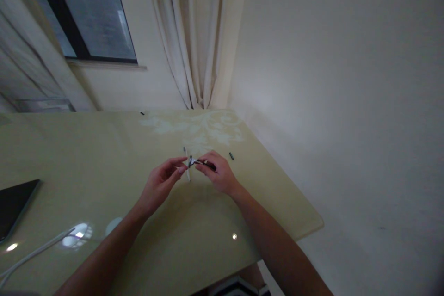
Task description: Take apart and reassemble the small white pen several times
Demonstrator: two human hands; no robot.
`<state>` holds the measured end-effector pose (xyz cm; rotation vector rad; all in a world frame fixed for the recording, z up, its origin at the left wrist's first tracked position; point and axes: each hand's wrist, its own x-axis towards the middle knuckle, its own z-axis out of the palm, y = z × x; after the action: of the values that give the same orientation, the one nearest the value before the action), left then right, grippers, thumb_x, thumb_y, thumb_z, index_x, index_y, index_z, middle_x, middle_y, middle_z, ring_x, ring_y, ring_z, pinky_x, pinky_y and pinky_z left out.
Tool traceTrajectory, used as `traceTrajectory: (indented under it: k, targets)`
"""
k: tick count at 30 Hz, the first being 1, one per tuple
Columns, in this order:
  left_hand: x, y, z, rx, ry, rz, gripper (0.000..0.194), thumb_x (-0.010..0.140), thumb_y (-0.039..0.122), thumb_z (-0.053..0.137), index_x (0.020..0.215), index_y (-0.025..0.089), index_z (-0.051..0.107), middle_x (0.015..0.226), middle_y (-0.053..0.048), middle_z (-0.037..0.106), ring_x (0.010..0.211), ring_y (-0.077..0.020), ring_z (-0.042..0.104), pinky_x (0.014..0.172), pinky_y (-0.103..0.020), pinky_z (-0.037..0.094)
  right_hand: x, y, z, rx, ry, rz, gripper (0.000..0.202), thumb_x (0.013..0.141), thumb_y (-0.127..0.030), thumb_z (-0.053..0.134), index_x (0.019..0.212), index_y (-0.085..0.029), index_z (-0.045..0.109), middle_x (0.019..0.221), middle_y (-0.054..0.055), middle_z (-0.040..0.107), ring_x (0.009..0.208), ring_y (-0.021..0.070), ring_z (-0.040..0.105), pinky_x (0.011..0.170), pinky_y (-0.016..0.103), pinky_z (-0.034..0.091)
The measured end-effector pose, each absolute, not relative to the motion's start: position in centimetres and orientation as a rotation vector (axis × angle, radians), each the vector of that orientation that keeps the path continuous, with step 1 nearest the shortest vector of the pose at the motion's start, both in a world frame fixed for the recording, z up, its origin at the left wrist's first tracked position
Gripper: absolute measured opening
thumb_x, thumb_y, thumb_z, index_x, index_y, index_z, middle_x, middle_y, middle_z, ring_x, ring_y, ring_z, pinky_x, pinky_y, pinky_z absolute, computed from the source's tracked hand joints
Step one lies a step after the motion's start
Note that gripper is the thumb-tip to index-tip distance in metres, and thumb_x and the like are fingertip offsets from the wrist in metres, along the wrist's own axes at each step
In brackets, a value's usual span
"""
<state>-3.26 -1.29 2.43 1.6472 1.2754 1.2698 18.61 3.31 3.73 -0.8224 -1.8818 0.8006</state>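
Note:
My right hand [222, 172] is closed around a slim tool with a dark handle [210, 165] and a forked silvery front end that points left. At its tip is a small dark piece [190, 161], and the fingertips of my left hand [162, 184] pinch it. Whether the piece and the tool are joined is too small to tell. Just behind and below the fingers, a thin white stick [188, 175] with a dark end lies on the table. To the right of my right hand rests a short black piece [231, 155].
The glossy pale tabletop [145, 134] ends in a corner at the right, beside the wall. Another tiny black piece [142, 113] lies at the far edge. A dark flat device [17, 206] and a white cable [38, 248] are at the left. Curtains [194, 32] hang behind.

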Motion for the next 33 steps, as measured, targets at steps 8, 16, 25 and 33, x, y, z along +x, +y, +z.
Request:
traceTrajectory:
  k: [8,16,25,33]
  targets:
    - [-2.9,-0.8,-1.9,2.447,1.615,0.808,0.043,0.099,0.048,0.056,0.136,0.028,0.066,0.145,-0.011,0.061,0.126,-0.0346,0.055,0.108,-0.054,0.043,27.2,9.4,2.7,-1.510,-1.430,0.499,0.024,0.085,-0.041,0.073,0.082,-0.018,0.079,0.074,0.005,0.068,0.070,0.0201,0.061,0.069,0.032,0.041]
    - [-2.5,-1.1,-1.2,2.405,1.792,0.708,0.040,0.099,0.055,0.051,0.113,0.020,0.063,0.123,-0.013,0.064,0.106,-0.0290,0.066,0.094,-0.043,0.051,27.8,10.7,-0.5,-1.676,-1.303,0.411,0.020,0.072,-0.033,0.079,0.061,-0.023,0.067,0.066,0.007,0.067,0.064,0.0203,0.055,0.060,0.030,0.034]
    - [-1.6,-0.1,0.6,2.240,2.167,0.320,0.033,0.101,0.039,0.039,0.078,0.021,0.055,0.087,-0.009,0.069,0.075,-0.0236,0.065,0.065,-0.033,0.040,26.0,10.5,-0.3,-1.465,-1.324,0.406,0.036,0.082,-0.047,0.074,0.061,-0.023,0.058,0.069,0.005,0.058,0.072,0.0191,0.055,0.062,0.028,0.038]
    - [6.9,2.6,2.6,2.432,1.779,0.853,0.028,0.104,0.033,0.040,0.094,0.021,0.062,0.096,-0.009,0.068,0.087,-0.0225,0.064,0.076,-0.033,0.043,21.2,8.8,1.5,-1.123,-1.466,0.928,0.052,0.092,-0.067,0.054,0.076,-0.018,0.066,0.071,0.002,0.066,0.065,0.0148,0.059,0.065,0.027,0.043]
